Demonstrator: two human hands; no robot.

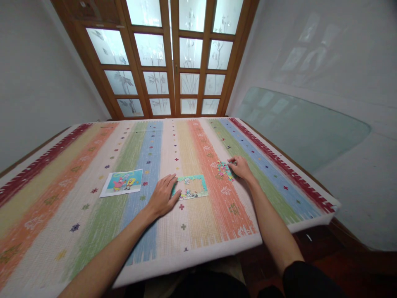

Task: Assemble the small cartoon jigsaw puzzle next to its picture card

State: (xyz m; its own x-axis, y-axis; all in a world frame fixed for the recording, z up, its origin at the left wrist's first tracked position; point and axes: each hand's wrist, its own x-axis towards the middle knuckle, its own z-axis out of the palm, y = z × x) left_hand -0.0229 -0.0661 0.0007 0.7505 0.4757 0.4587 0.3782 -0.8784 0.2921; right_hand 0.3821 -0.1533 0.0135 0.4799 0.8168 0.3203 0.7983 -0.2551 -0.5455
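Note:
A partly filled jigsaw puzzle (198,188) lies on the striped tablecloth, its border laid and a tan gap showing inside. My left hand (164,192) rests at its left edge, fingers stretched out with the thumb apart. To the right sits a small pile of loose puzzle pieces (226,170). My right hand (240,167) is at this pile's right side, thumb and fingers pinched together; what they hold, if anything, is too small to make out. Left of my left hand lies a printed cartoon picture (124,182) with a pink and a yellow figure.
The striped tablecloth (173,145) covers a wide table, whose front edge hangs close to my body. Wooden doors with frosted panes (155,58) stand behind it. White walls close in on both sides, with a pale green glass-like panel (297,124) at the right.

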